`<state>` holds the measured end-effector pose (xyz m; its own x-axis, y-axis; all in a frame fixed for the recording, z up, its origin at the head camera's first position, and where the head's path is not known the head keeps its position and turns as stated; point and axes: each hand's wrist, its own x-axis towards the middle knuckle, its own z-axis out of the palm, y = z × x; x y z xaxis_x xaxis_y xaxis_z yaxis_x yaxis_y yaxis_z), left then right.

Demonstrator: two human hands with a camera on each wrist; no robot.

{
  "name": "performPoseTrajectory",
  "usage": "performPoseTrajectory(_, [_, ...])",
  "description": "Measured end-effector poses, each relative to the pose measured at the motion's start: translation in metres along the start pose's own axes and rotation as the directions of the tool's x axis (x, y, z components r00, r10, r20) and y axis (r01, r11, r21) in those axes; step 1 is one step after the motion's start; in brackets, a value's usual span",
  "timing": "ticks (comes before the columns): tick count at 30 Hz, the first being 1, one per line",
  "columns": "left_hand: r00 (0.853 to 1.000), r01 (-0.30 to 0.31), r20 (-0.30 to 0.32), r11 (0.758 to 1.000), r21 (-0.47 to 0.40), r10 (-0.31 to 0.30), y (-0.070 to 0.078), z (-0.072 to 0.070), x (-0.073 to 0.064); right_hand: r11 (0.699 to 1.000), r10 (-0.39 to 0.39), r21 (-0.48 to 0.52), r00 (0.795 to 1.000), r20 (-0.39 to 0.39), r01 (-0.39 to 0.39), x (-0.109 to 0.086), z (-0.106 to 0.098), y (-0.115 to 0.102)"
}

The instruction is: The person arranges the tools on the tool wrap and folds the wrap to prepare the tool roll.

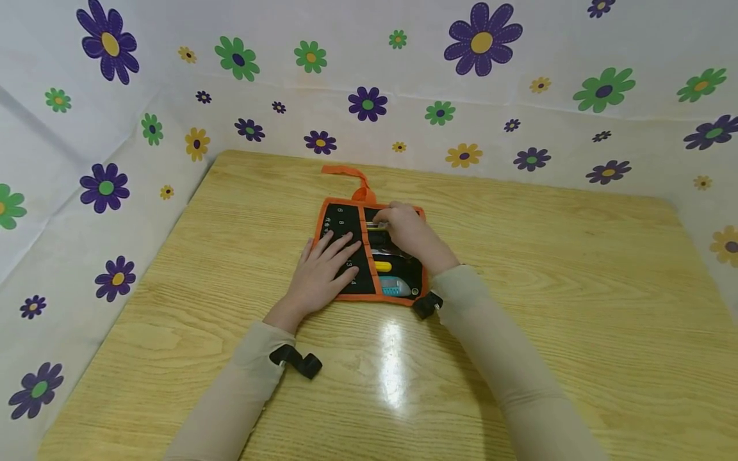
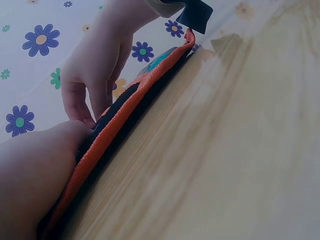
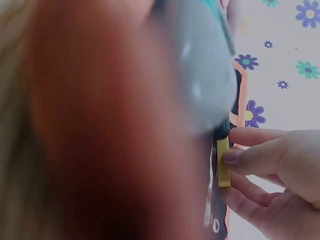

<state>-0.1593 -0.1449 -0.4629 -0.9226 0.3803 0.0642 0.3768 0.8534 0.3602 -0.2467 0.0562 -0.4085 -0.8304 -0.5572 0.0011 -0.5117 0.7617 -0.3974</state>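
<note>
A black tool pouch [image 1: 360, 282] with orange trim lies on the table, its left half marked with white numbers. My left hand [image 1: 323, 272] rests on that half, fingers spread. Over the upper right pockets, my right hand [image 1: 406, 230] has its thumb and fingers around a narrow yellow-and-black tool [image 3: 224, 165]; I cannot tell its kind. Lower in the pockets sit a yellow handle [image 1: 382, 266] and a turquoise-and-grey utility knife [image 1: 396, 286]. The knife's grey end looms close in the right wrist view. In the left wrist view, the right fingers reach down to the pouch near the left hand [image 2: 45, 165].
An orange tie strap [image 1: 346, 171] extends from the pouch's far edge. The wood-grain table [image 1: 548, 275] stretches around it, reflecting light in front. Flower-patterned white cloth [image 1: 415, 83] hangs behind and at the left. Black straps hang from both sleeves; the right one [image 1: 427, 305] is beside the pouch corner.
</note>
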Motion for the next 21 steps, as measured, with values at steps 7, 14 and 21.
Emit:
performPoseTrajectory(7, [1.000, -0.007, -0.003, 1.000, 0.003, 0.007, -0.001, -0.001, 0.000, 0.996, -0.006, 0.085, 1.000, -0.014, 0.007, 0.004, 0.004, -0.004])
performPoseTrajectory(14, [1.000, -0.007, 0.004, 1.000, 0.000, 0.007, 0.000, -0.002, 0.000, 0.994, -0.020, 0.106, 1.000, -0.016, 0.022, 0.005, 0.006, -0.008])
performPoseTrajectory(21, [1.000, -0.004, 0.009, 1.000, 0.006, 0.004, 0.001, -0.002, 0.000, 0.994, -0.006, 0.111, 0.996, 0.092, -0.005, -0.008, 0.001, -0.012])
